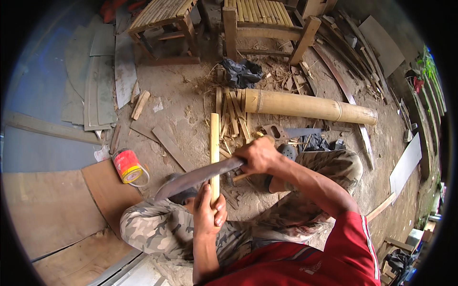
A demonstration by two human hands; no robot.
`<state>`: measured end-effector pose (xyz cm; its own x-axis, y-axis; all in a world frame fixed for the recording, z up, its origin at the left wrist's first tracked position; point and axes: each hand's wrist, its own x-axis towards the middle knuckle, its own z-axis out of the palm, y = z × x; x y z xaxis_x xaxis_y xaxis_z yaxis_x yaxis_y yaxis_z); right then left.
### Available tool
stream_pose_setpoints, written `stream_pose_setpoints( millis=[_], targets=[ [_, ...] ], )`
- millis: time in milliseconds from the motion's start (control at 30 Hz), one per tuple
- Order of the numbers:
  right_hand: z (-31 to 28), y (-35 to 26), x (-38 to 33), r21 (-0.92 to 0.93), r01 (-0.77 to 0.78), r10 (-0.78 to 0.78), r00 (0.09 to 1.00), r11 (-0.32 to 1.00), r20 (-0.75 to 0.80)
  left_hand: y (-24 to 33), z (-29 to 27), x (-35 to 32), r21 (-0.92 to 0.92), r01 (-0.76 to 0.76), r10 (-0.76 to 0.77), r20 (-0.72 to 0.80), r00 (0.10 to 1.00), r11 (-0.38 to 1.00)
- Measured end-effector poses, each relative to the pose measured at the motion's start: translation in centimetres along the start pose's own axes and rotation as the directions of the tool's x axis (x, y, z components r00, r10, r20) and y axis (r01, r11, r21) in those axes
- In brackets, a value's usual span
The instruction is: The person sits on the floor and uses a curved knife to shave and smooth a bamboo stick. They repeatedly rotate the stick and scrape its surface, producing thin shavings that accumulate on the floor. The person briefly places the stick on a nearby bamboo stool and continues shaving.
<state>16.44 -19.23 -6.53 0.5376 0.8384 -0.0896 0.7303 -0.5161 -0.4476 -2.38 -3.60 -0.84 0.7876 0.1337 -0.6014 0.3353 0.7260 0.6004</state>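
Bamboo strip (214, 143) looks light, stiff; I'd hold it low. Left hand (207, 213) wraps there; right hand (259, 155) clenches machete (198, 178).

Pretty decent light here, looks like daylight, soft and mostly even, with the right edge brightest around the vivid green leaves (429, 69). The flat pale grey sheet (406, 164) over there is kinda glary. On the left, a bluish haze veils the big blue-grey panel (36, 81). Shadows are soft, darker under the slatted yellow bamboo bench (162, 12). The pale yellow bamboo strip (214, 143) reads bright and clear; the long curved dark-grey metal blade (200, 176) just has a dull sheen. Heavy fisheye bend, black corners, mushy rim detail.
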Motion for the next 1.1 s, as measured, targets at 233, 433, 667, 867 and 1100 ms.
stream_pose_setpoints(
  millis=[233,433,667,867,1100],
  targets=[
    [-1.4,2.1,-0.1,-0.194,-0.004,-0.025,0.989,0.981,-0.143,0.6,-0.6,-0.3,0.02,-0.01,0.008,0.089,0.996,1.0],
    [-3.8,8.7,1.2,0.121,-0.595,0.607,0.774,0.795,-0.181,1.1,-1.3,-1.3,0.018,-0.035,0.031,0.176,0.984,0.999],
    [-3.5,2.7,-1.1,0.259,-0.255,0.339,0.866,0.932,-0.367,0.5,-0.7,-0.1,0.258,-0.157,0.139,0.089,0.986,0.953],
    [-2.6,-2.5,-3.3,0.023,0.009,-0.001,0.953,1.0,-0.303,-0.7,-0.5,0.5,0.418,-0.215,0.151,0.181,0.972,0.882],
    [-2.8,-1.2,-3.1,0.052,-0.077,0.088,0.964,0.996,-0.25,-1.6,0.3,-0.2,0.562,-0.222,0.203,0.096,0.974,0.797]
  ],
)
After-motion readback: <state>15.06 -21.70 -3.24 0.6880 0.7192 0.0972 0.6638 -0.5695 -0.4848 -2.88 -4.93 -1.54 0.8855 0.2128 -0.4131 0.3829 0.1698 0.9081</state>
